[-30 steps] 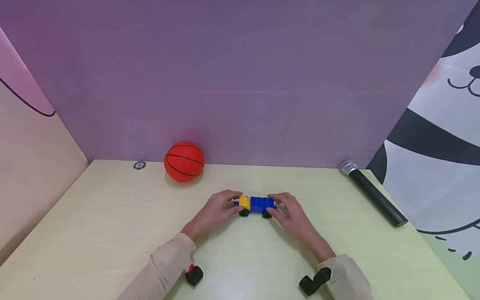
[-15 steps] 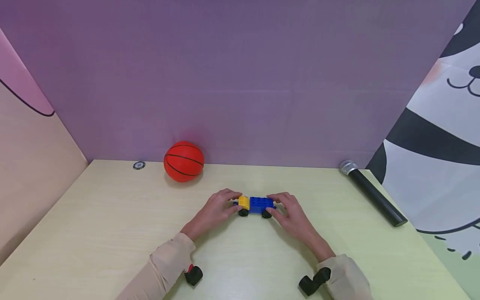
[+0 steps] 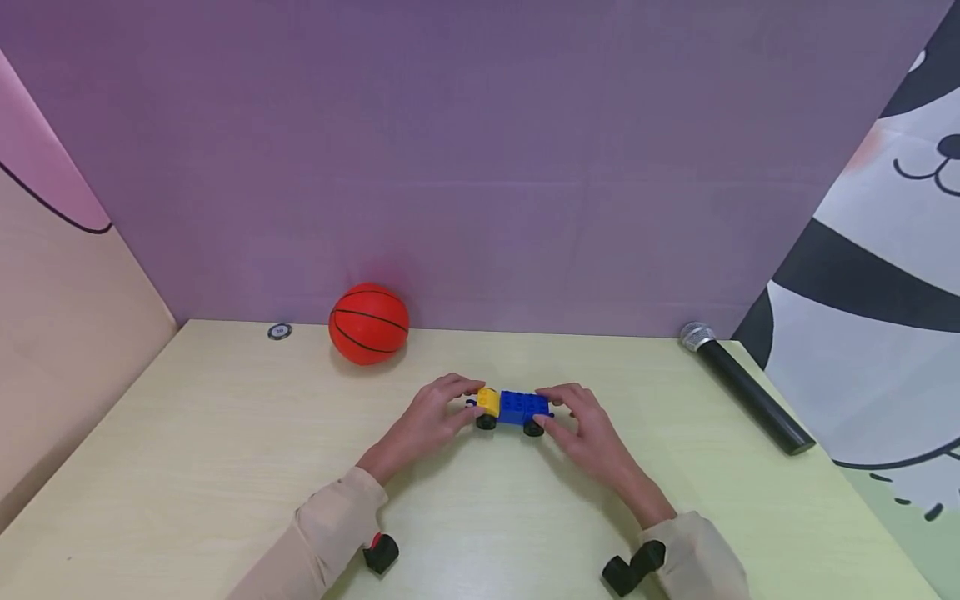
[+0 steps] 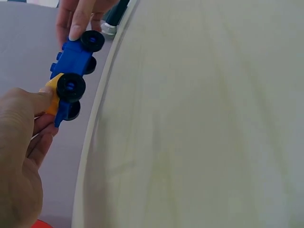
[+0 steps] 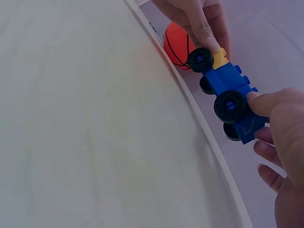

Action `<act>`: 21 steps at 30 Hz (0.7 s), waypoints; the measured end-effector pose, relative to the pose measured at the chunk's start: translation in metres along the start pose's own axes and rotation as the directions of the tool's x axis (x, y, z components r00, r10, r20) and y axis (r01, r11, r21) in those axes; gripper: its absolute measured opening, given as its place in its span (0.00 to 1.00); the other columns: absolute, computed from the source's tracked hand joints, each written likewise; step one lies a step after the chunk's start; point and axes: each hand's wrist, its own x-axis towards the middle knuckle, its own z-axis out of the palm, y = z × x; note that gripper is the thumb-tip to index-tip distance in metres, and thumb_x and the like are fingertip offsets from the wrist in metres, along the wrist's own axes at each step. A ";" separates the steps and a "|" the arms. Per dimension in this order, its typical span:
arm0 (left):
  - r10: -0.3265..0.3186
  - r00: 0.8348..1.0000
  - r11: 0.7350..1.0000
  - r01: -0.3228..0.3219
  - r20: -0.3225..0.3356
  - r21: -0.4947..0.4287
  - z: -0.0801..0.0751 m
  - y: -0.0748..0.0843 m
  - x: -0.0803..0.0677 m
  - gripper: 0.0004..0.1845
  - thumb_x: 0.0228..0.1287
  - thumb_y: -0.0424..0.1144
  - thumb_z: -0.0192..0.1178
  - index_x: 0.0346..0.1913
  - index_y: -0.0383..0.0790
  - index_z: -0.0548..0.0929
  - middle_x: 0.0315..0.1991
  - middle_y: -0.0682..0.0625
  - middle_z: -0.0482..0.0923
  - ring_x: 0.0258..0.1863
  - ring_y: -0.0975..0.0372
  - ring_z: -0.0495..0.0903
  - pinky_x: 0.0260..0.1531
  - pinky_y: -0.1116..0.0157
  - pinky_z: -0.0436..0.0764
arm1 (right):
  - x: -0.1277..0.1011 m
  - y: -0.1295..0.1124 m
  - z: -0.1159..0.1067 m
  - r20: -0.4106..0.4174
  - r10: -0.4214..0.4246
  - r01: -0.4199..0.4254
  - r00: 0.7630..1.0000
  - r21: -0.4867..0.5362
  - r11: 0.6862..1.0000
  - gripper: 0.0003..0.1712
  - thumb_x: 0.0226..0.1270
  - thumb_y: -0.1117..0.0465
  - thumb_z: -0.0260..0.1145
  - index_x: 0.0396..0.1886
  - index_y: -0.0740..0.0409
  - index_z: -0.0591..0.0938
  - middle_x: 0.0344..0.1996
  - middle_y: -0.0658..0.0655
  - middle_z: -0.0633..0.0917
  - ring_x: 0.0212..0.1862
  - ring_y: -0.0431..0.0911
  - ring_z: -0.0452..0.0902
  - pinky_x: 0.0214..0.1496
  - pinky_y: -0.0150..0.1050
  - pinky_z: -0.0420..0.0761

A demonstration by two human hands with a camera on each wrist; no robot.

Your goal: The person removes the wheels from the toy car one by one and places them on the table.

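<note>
A blue toy car [image 3: 517, 407] built of bricks, with black wheels and a yellow brick [image 3: 487, 402] on its left end, sits between both hands in the head view. My left hand [image 3: 431, 417] pinches the yellow end between thumb and fingers. At the blue right end, my right hand [image 3: 588, 429] grips the studded bricks the same way. The left wrist view shows the left thumb pressed on the yellow brick [image 4: 53, 95]. Seen from the right wrist, the right thumb lies against the blue side above a black wheel [image 5: 230, 106].
A red ball [image 3: 369, 325] with black lines stands at the table's back edge, left of the hands. Near it lies a small round chip [image 3: 280, 332]. A black microphone [image 3: 750, 396] lies along the right side of the pale wooden table [image 3: 187, 450], with a purple wall [image 3: 480, 167] behind.
The yellow end of the toy car has risen slightly with my left hand, so it tilts a little. My right hand keeps its grip and has barely moved.
</note>
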 end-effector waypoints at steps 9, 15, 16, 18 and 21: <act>0.015 1.000 1.000 -0.015 -0.012 0.002 -0.008 0.007 -0.008 0.23 0.71 0.34 0.68 0.65 0.33 0.80 0.57 0.45 0.81 0.57 0.54 0.80 0.55 0.59 0.83 | -0.005 -0.010 -0.003 -0.045 -0.072 0.071 0.996 -0.022 0.997 0.21 0.67 0.68 0.74 0.59 0.62 0.83 0.51 0.55 0.83 0.53 0.52 0.77 0.48 0.52 0.82; 0.016 1.000 1.000 -0.016 -0.012 -0.018 -0.015 0.016 -0.015 0.22 0.71 0.35 0.68 0.65 0.35 0.81 0.57 0.46 0.81 0.57 0.54 0.79 0.54 0.57 0.84 | -0.008 -0.017 -0.005 -0.082 -0.138 0.135 0.987 -0.039 0.990 0.23 0.64 0.70 0.75 0.59 0.61 0.83 0.52 0.55 0.83 0.53 0.50 0.77 0.46 0.49 0.84; 0.024 1.000 1.000 -0.024 -0.014 -0.021 -0.016 0.018 -0.017 0.22 0.70 0.34 0.68 0.65 0.35 0.81 0.57 0.46 0.81 0.57 0.53 0.79 0.54 0.56 0.84 | -0.008 -0.018 -0.005 -0.086 -0.147 0.145 0.985 -0.037 0.989 0.23 0.64 0.70 0.75 0.59 0.61 0.83 0.52 0.55 0.83 0.53 0.50 0.77 0.45 0.48 0.84; 0.042 0.999 0.999 -0.042 -0.017 -0.025 -0.019 0.021 -0.019 0.22 0.70 0.34 0.68 0.64 0.36 0.82 0.56 0.46 0.81 0.56 0.52 0.80 0.54 0.53 0.84 | -0.009 -0.021 -0.007 -0.094 -0.171 0.168 0.981 -0.032 0.985 0.24 0.63 0.71 0.75 0.59 0.61 0.83 0.52 0.55 0.83 0.53 0.49 0.77 0.45 0.46 0.84; 0.068 0.997 0.997 -0.069 -0.021 -0.023 -0.023 0.024 -0.024 0.20 0.69 0.34 0.69 0.62 0.38 0.83 0.55 0.48 0.82 0.55 0.52 0.80 0.54 0.50 0.83 | -0.010 -0.026 -0.008 -0.106 -0.213 0.212 0.971 -0.018 0.977 0.25 0.61 0.72 0.76 0.59 0.60 0.83 0.52 0.54 0.82 0.53 0.48 0.77 0.47 0.36 0.82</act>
